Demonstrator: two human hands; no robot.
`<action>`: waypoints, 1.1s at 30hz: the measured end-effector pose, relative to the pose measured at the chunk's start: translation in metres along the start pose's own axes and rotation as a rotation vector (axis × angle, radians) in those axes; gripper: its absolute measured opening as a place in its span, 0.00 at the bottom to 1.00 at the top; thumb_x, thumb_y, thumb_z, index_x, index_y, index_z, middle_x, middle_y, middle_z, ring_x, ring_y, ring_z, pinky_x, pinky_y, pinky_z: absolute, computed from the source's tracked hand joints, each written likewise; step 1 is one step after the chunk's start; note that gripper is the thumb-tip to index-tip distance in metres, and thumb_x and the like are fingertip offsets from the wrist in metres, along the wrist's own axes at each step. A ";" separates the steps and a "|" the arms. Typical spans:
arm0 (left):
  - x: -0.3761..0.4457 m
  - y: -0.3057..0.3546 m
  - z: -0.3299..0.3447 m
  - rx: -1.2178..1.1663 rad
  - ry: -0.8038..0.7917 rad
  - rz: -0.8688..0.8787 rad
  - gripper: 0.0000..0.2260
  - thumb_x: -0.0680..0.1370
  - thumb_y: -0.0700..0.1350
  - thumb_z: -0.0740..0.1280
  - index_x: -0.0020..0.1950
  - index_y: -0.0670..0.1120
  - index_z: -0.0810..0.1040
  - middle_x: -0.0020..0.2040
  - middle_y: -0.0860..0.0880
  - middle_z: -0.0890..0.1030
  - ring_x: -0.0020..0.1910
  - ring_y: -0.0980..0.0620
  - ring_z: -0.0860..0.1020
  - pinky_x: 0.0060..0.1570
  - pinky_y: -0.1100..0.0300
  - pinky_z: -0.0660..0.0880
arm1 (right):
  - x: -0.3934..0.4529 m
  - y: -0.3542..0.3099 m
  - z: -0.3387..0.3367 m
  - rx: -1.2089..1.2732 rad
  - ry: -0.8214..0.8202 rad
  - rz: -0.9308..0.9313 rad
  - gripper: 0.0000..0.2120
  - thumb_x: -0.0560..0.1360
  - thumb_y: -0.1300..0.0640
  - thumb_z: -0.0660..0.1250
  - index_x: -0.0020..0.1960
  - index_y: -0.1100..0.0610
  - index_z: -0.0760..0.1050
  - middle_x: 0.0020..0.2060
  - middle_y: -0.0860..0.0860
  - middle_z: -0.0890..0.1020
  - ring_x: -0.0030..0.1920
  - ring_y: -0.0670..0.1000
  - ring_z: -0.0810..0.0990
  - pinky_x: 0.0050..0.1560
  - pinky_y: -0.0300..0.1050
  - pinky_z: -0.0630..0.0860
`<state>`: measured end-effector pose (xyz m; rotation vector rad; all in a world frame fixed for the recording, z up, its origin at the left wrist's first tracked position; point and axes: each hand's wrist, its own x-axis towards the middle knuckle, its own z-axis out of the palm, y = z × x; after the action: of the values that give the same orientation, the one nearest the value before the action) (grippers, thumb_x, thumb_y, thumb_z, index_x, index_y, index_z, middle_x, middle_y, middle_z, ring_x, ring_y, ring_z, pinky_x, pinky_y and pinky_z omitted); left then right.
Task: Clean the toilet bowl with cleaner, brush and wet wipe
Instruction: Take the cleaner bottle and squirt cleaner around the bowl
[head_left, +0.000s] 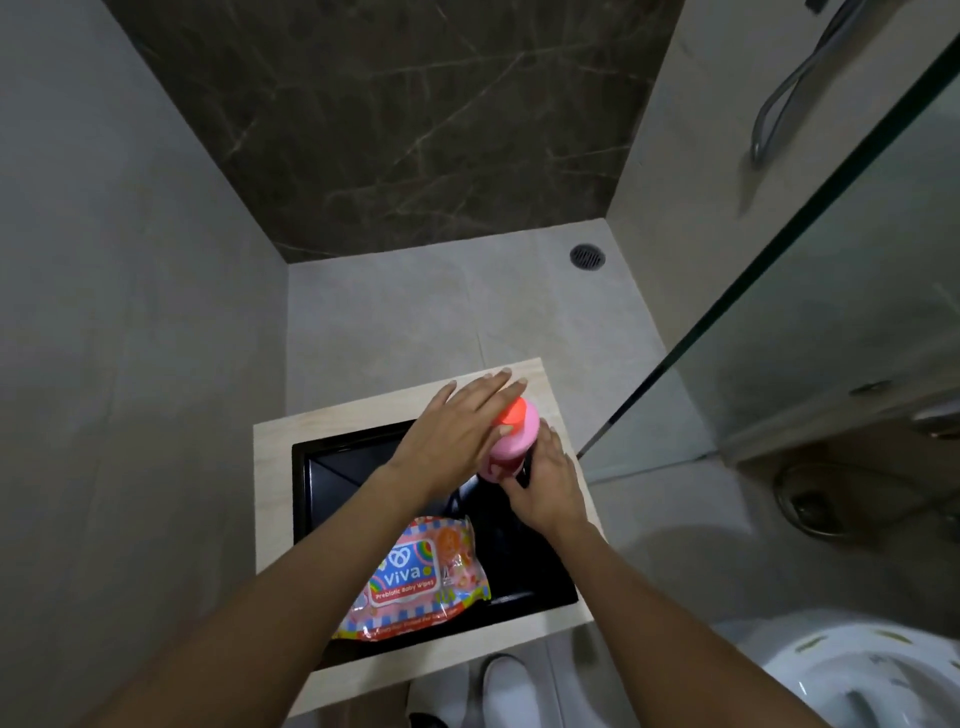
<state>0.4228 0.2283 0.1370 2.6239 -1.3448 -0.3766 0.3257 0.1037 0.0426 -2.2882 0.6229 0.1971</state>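
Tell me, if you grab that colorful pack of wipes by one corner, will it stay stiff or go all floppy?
Probably floppy: the wipes pack is a soft, crinkled plastic pouch, so it would likely sag from a corner. Its glossy film may feel a bit slippery. It lies flat in the black sink, so it should not roll.

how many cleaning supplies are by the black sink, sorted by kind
Pink cleaner bottle: 1, held between the left hand and right hand
Pack of wet wipes: 1, lying on the near edge of the black sink
Brush: 0 in view
Total: 2
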 end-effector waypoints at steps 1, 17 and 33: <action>0.001 -0.004 -0.001 -0.011 0.001 0.005 0.27 0.78 0.54 0.46 0.76 0.48 0.60 0.75 0.49 0.64 0.71 0.49 0.65 0.67 0.49 0.65 | 0.004 -0.001 0.006 0.063 0.053 0.019 0.45 0.66 0.38 0.67 0.76 0.55 0.57 0.71 0.53 0.68 0.70 0.54 0.68 0.67 0.56 0.69; -0.030 -0.085 -0.007 -0.249 0.191 -0.373 0.19 0.78 0.53 0.63 0.60 0.40 0.73 0.72 0.45 0.66 0.67 0.44 0.68 0.66 0.51 0.63 | 0.049 -0.057 0.053 0.131 0.216 -0.148 0.28 0.59 0.55 0.77 0.58 0.55 0.74 0.48 0.52 0.81 0.49 0.57 0.81 0.46 0.48 0.77; -0.060 -0.002 -0.054 -0.321 0.101 0.086 0.23 0.78 0.52 0.57 0.68 0.40 0.70 0.62 0.43 0.75 0.59 0.49 0.72 0.60 0.66 0.62 | -0.067 -0.033 -0.031 0.226 0.204 -0.138 0.38 0.59 0.41 0.74 0.66 0.52 0.72 0.56 0.48 0.80 0.53 0.49 0.80 0.51 0.44 0.77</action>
<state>0.4066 0.2805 0.1970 2.2848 -1.2433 -0.4049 0.2821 0.1279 0.1067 -2.1360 0.5564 -0.1677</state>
